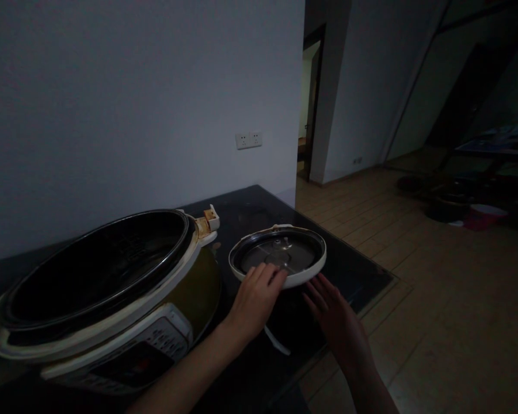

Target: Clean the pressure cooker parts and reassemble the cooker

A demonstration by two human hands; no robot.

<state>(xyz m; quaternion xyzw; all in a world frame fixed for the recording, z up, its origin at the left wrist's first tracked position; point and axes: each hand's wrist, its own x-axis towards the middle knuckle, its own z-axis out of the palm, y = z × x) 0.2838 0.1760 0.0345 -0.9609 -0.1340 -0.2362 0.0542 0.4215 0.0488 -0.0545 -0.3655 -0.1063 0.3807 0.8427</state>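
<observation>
A round cooker lid with a white rim shows its metal inner side facing up, above the dark tabletop. My left hand has its fingers closed over the lid's near rim. Beside the lid's right front edge, my right hand holds its fingers stretched out, with the tips at or just under the rim; contact is hard to make out. To the left stands a large electric cooker without its lid on, a dark pot inside it and a button panel on its front. A rusty-looking hinge bracket juts from its rim.
A thin white strip lies on the black table below my hands. The table's right edge runs close to the lid. Behind is a wall with two sockets. A pink basin sits on the wooden floor at the right.
</observation>
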